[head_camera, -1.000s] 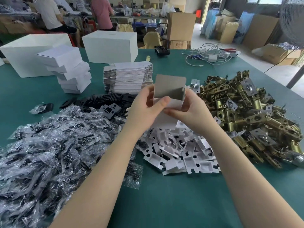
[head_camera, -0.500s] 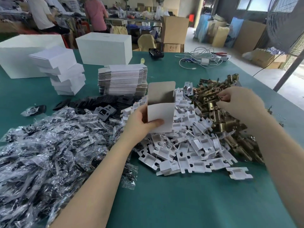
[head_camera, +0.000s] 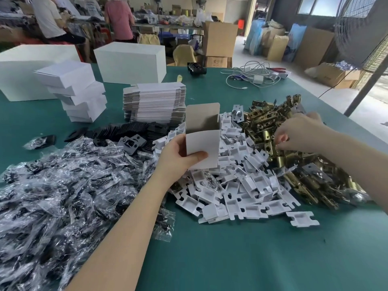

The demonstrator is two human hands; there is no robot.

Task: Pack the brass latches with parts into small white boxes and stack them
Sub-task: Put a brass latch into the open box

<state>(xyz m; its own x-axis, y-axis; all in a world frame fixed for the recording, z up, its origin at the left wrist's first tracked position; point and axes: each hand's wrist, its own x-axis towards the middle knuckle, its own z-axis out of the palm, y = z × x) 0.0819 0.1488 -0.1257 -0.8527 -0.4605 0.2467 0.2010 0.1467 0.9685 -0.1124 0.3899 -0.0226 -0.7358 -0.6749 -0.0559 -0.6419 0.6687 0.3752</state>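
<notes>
Small white box (head_camera: 203, 141): held upright in the left hand (head_camera: 176, 158) above the heap of white inserts; top flap stands open, grey-brown inside, white outside, nothing visible in it.
Left hand fingers: thumb (head_camera: 198, 155) pressed on the box's front face, the other fingers wrapped behind it and hidden by the card.
Right hand (head_camera: 300, 134): over the pile of brass latches (head_camera: 294, 164), to the right of the box; its fingers (head_camera: 282, 138) are curled down among the latches, but whether they have hold of one cannot be told.
Hidden or unclear: the box's bottom end is covered by the palm; the near end of the latch pile is covered by the right forearm; single latches are hard to separate in the tangle.
White inserts (head_camera: 241, 185): loose moulded pieces heaped below the box and between the two hands, one lying apart (head_camera: 302, 219) at the near edge.
Bagged parts (head_camera: 63, 196): big mound of clear packets with dark contents, left of the left hand.
Black plates (head_camera: 134, 131): row beyond the left hand, just behind the bags.
Flat box blanks (head_camera: 155, 101): stack directly beyond the box.
Packed white boxes (head_camera: 77, 91): leaning stack further left and beyond.
Table (head_camera: 252, 259): green surface; white cables (head_camera: 252, 76) at its far side.
</notes>
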